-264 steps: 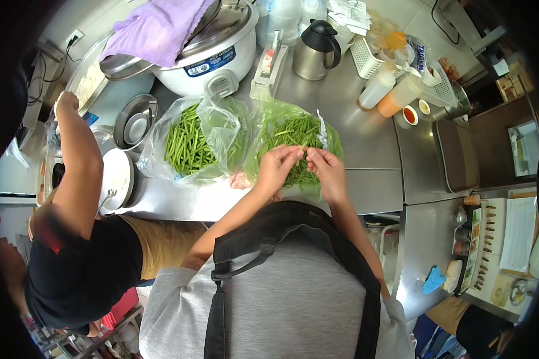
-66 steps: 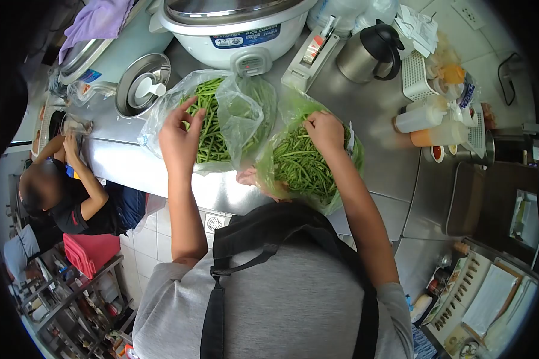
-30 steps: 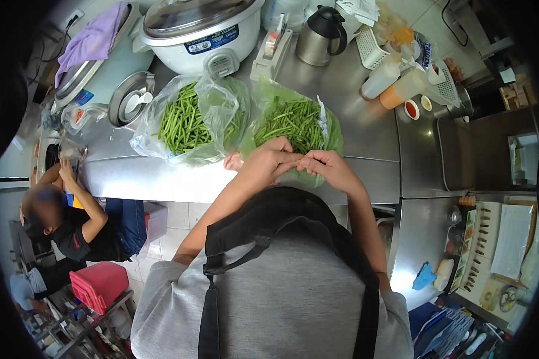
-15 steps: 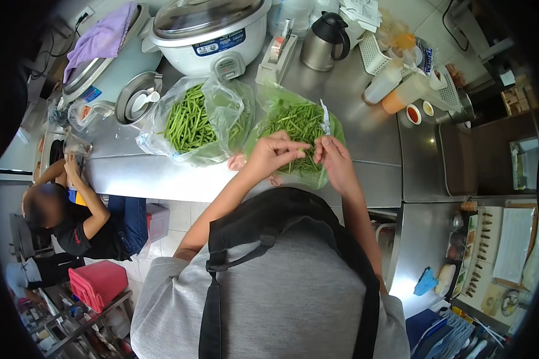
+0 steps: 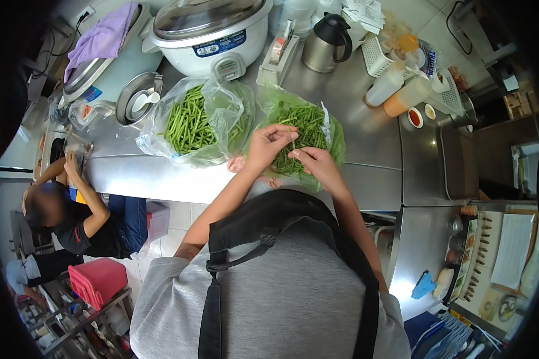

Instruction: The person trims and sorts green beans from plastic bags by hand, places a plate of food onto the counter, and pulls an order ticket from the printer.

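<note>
Left hand (image 5: 265,149) is narrowing to a pinch, thumb and forefinger holding the upper end of 1 thin bean (image 5: 293,143); right hand (image 5: 321,166) is closing just below, its fingertips gripping the lower end. That bean is hanging over the green bag (image 5: 338,143), where many loose beans (image 5: 299,116) are lying tangled. Other beans (image 5: 188,125) are filling the clear bag (image 5: 151,133) just beside it, on the person's left.

With so small a grip, a slip could be dropping the bean back among the loose beans, or onto the counter (image 5: 371,185). The soft rim of the green bag is standing near both hands, so a wrist catching it could be dragging it and spilling beans. A hard pull could be snapping the bean unevenly.

Fingers are covering both bean ends, so their condition is not showing. Both hands are hiding part of the green bag. Something pinkish (image 5: 236,163) is showing between the bags, too unclear to name. Dark borders are cutting off the room's edges.
</note>
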A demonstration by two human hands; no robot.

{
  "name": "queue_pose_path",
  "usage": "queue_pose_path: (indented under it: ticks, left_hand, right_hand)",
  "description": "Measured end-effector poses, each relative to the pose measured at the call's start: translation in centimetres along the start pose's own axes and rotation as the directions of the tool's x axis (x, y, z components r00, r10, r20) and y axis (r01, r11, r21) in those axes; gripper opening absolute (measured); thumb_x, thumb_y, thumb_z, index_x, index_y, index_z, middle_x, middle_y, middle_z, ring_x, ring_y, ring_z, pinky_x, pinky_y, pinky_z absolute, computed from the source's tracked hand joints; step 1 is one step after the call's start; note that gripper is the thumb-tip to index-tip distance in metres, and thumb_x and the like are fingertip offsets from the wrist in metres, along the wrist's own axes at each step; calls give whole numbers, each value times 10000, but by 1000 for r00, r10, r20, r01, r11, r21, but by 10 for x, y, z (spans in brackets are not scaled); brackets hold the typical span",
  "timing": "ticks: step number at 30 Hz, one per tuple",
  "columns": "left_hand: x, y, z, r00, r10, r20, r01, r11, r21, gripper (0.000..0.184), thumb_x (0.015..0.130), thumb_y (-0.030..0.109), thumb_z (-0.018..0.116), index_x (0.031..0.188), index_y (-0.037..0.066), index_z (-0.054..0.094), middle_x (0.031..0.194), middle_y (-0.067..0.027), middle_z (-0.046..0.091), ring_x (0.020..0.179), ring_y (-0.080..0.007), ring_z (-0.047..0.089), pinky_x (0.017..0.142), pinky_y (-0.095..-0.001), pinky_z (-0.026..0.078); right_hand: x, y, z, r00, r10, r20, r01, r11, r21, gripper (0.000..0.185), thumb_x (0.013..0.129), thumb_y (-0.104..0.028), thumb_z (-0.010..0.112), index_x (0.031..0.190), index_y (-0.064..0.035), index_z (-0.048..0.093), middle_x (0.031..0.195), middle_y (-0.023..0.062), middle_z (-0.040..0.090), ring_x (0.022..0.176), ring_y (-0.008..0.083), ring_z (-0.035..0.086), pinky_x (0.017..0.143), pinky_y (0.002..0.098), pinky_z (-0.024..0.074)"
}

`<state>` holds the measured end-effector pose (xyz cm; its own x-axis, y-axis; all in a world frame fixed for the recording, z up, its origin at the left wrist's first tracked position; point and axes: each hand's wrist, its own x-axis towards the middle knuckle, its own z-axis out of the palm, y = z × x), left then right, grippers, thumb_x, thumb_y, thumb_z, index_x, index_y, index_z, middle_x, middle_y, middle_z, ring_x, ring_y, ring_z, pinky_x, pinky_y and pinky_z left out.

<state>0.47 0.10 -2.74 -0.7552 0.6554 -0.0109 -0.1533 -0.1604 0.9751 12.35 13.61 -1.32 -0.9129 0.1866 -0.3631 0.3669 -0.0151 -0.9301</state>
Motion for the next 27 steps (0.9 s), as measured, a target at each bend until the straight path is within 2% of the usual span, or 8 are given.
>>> queue_pose_path:
  ticks: [5, 9, 12, 13, 16, 19, 21, 27]
  left_hand:
    - [1, -3, -10, 999, -37, -15, 35, 995, -97, 54, 859, 8, 672, 906, -12, 653, 868, -50, 689, 782, -69, 621, 709, -205, 497]
    - [-13, 17, -3, 992, 114, -57, -113, 993, 14, 75, 846, -38, 660, 836, 10, 604, 897, -83, 689, 858, -127, 659, 774, -240, 521]
    - [-15, 44, -23, 940, 324, -107, -290, 923, 253, 105, 836, -54, 656, 863, 28, 596, 909, -89, 692, 903, -152, 665, 802, -268, 524]
    - [-14, 53, -36, 903, 395, -168, -311, 873, 377, 105, 838, -51, 654, 870, 30, 596, 915, -87, 693, 897, -145, 663, 800, -264, 521]
    - [-9, 79, -86, 799, 494, -343, -263, 800, 539, 58, 861, 1, 657, 878, 28, 608, 914, -81, 701, 818, -108, 648, 742, -228, 507]
    - [-11, 102, -133, 764, 432, -478, -22, 759, 651, 103, 853, 97, 701, 913, 26, 657, 897, -75, 703, 759, -100, 628, 689, -240, 492]
    - [-19, 112, -154, 731, 331, -597, 312, 616, 723, 176, 828, 148, 731, 962, 50, 672, 906, -86, 705, 781, -164, 648, 715, -290, 497]
    - [-22, 96, -135, 724, 633, -273, 149, 244, 958, 247, 765, 128, 740, 989, 57, 661, 958, -131, 661, 923, -317, 606, 862, -402, 447]
  right_hand:
    - [8, 6, 1, 996, -45, -76, 63, 965, 253, 259, 939, -260, 570, 989, -38, 696, 729, -45, 575, 582, 35, 403, 531, 207, 341]
    - [33, 11, 5, 964, 0, -266, 123, 885, 448, 228, 939, -237, 572, 975, -39, 679, 769, -40, 585, 600, 31, 399, 545, 203, 348]
    - [54, 11, -10, 906, -104, -410, 146, 987, 70, 169, 907, -179, 592, 978, -48, 672, 818, 8, 605, 599, 94, 467, 567, 253, 404]
    - [62, 12, -13, 841, -328, -430, 267, 943, -197, 158, 892, -158, 595, 979, -54, 675, 814, 22, 604, 599, 134, 488, 584, 281, 423]
    - [66, -1, -17, 580, -787, -211, 376, 488, -788, 162, 819, -66, 604, 955, -69, 692, 803, 80, 595, 638, 319, 564, 680, 411, 486]
    - [56, -8, -8, 878, -438, -194, 218, 726, -652, 145, 811, -137, 652, 936, -85, 707, 794, 81, 647, 681, 283, 623, 653, 378, 489]
    - [48, -2, -2, 959, -272, -82, 123, 659, -742, 147, 785, -192, 685, 890, -93, 714, 774, 89, 661, 675, 280, 631, 634, 386, 489]
    - [37, 13, 11, 965, -234, -122, 37, 580, -814, 200, 751, -285, 715, 829, -101, 714, 753, 107, 667, 712, 287, 645, 639, 403, 497]
